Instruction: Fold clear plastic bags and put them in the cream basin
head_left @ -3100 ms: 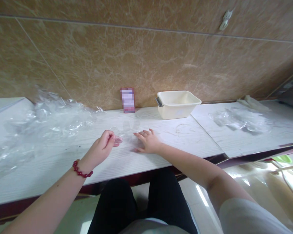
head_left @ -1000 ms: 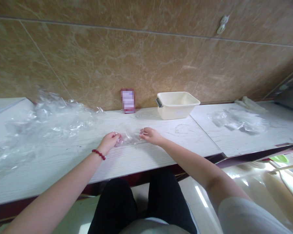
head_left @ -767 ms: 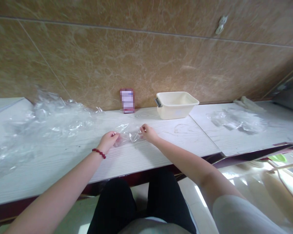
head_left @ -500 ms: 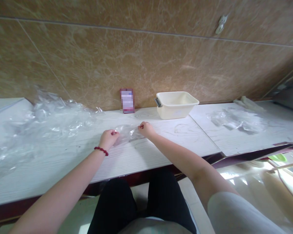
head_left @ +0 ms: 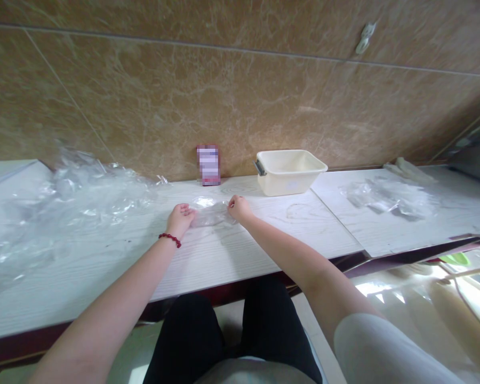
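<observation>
Two hands reach forward; we see the left hand (head_left: pixel 180 220) and right hand (head_left: pixel 239 209) pinching clear plastic film (head_left: pixel 212 214). Both sit nearer the wall (head_left: pixel 224 96) than earlier.

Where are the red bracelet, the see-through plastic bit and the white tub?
Red bead bracelet (head_left: pixel 170 240): head view, on the beads facing the camera.
Clear plastic piece (head_left: pixel 212 214): head view, on its middle.
Cream plastic tub (head_left: pixel 288 185): head view, on its front wall.

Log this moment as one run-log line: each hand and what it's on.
left hand: pinching clear plastic film | right hand: pinching same film | nearby: cream plastic tub, white wood-grain counter
</observation>
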A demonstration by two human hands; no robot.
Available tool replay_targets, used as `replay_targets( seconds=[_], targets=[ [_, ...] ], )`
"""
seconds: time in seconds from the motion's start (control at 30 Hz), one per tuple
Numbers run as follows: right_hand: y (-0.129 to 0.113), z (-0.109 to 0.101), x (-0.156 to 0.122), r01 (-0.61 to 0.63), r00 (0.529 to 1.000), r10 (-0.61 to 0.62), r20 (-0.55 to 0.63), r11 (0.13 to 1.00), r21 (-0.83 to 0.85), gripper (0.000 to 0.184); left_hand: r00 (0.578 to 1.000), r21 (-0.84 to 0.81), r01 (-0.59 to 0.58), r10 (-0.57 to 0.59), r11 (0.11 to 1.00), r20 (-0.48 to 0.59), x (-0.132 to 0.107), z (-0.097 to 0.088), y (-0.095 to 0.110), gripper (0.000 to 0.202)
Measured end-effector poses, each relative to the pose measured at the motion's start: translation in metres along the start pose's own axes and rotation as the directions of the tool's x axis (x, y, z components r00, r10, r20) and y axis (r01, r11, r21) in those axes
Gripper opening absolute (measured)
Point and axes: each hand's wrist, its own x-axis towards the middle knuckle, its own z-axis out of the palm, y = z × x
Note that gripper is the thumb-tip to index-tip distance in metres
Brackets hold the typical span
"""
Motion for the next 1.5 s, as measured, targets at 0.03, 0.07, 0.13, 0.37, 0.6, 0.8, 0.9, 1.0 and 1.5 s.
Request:
replay_targets(
  seconds=[0.03,0.07,0.13,0.37,0.6,0.8,0.9,1.0,1.5],
  targets=[
    [0.001,0.001,0.001,-0.002,1.000,0.002,0.001,1.000,-0.002,0.008,1.000,-0.058,-0.012,0.011,0.998,-0.015,0.000,-0.001,-0.002,0.046],
    [0.002,0.002,0.001,0.001,1.000,-0.001,0.002,1.000,-0.002,0.009,0.999,-0.081,-0.036,0.032,0.996,-0.044,-0.001,-0.004,-0.005,0.049],
    [0.004,0.003,0.002,0.014,1.000,-0.014,-0.001,1.000,0.004,0.011,0.990,-0.043,-0.074,0.068,0.996,-0.127,-0.006,-0.012,-0.008,0.051],
    [0.005,0.004,0.002,0.042,0.999,-0.042,-0.003,0.999,0.032,0.015,0.965,-0.215,0.238,-0.205,0.947,0.164,-0.046,-0.027,0.007,0.054],
    [0.006,-0.016,-0.013,-0.030,0.998,0.038,-0.046,0.984,0.174,0.018,0.958,-0.384,0.262,-0.190,0.885,0.215,-0.055,-0.016,0.014,0.051],
    [0.016,-0.038,-0.048,-0.281,0.944,0.162,0.288,0.853,0.441,0.034,0.949,-0.465,0.294,-0.196,0.835,0.249,-0.057,-0.018,0.013,0.041],
    [0.011,-0.032,-0.055,-0.364,0.910,0.153,0.385,0.739,0.567,0.034,0.948,-0.470,0.297,-0.196,0.831,0.251,-0.058,-0.017,0.016,0.037],
    [0.005,-0.021,-0.053,-0.381,0.915,0.167,0.369,0.660,0.647,0.028,0.951,-0.465,0.289,-0.196,0.837,0.238,-0.057,-0.017,0.017,0.033],
    [0.009,-0.027,-0.040,-0.303,0.940,0.225,0.257,0.895,0.326,0.028,0.944,0.129,0.200,-0.227,0.971,0.241,-0.032,-0.039,0.001,0.043]
  ],
)
